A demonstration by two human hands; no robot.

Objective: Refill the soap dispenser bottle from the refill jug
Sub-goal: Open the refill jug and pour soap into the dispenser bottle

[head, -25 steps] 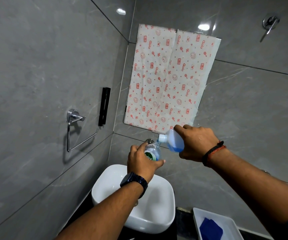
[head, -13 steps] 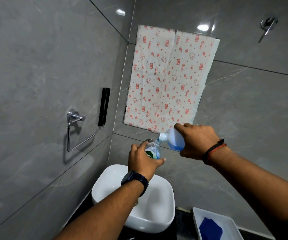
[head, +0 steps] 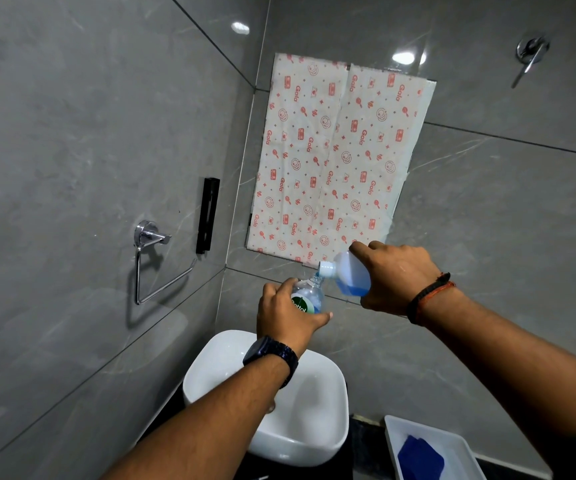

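1. Nearest me, the white basin [head: 328, 410] sits below both forearms, so any spill should land in it; I'd keep the pour over the bowl.
2. My left hand [head: 286, 317] has its fingers [head: 272, 292] wrapped around the clear soap dispenser bottle [head: 309, 297], thumb pressed along its front beside the green label. It is held roughly upright in the air above the basin, with its open neck facing up. I judge a firm, steady grip matters most here.
3. My right hand [head: 395, 275] is curled over the pale refill jug [head: 350, 275], which is tipped with its spout right at the bottle's neck. Blue soap pools at the jug's low side.
4. The step is the pour itself. I would tilt slowly and watch the level through the clear wall, which I cannot read from here.
5. Beyond my hands, a patterned paper sheet [head: 335, 157] covers the grey tiled wall.
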